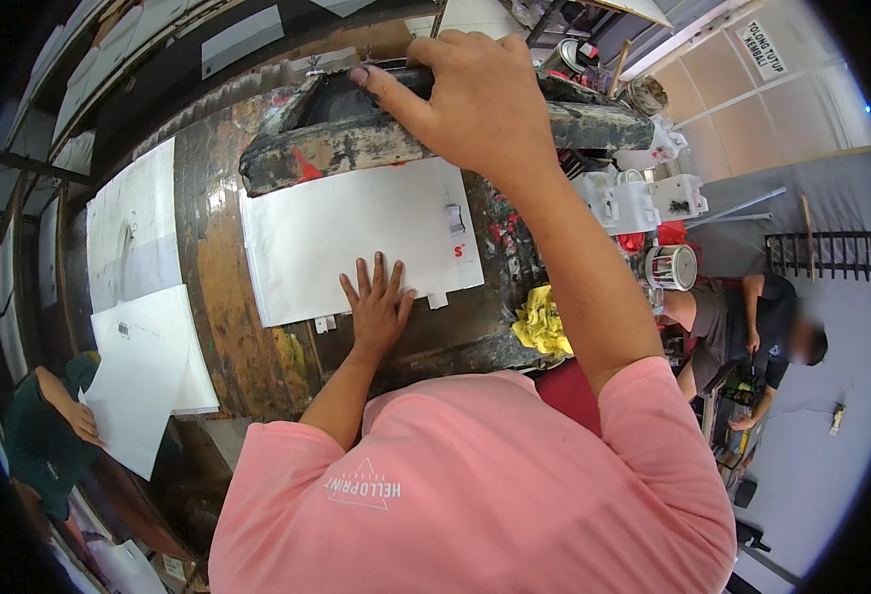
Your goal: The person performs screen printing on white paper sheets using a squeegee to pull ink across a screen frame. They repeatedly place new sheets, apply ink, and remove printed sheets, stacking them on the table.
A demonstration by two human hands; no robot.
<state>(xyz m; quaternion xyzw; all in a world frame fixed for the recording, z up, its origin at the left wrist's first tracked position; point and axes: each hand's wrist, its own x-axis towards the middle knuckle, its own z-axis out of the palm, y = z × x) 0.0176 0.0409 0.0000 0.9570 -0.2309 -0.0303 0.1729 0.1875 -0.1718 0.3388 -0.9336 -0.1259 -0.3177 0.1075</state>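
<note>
The stained frame (356, 148), probably stiff and weighty, is gripped by the right hand (480, 104). White paper (351, 223) on the desk (220, 297), likely light and easily creased, is touched by the spread left hand (380, 312); edges are best held.

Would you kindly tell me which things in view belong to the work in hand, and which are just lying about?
In use:
- white paper under the left hand: white paper
- paint-stained frame, right hand over it

Apparently lying about:
- crumpled yellow cloth
- stained can
</note>
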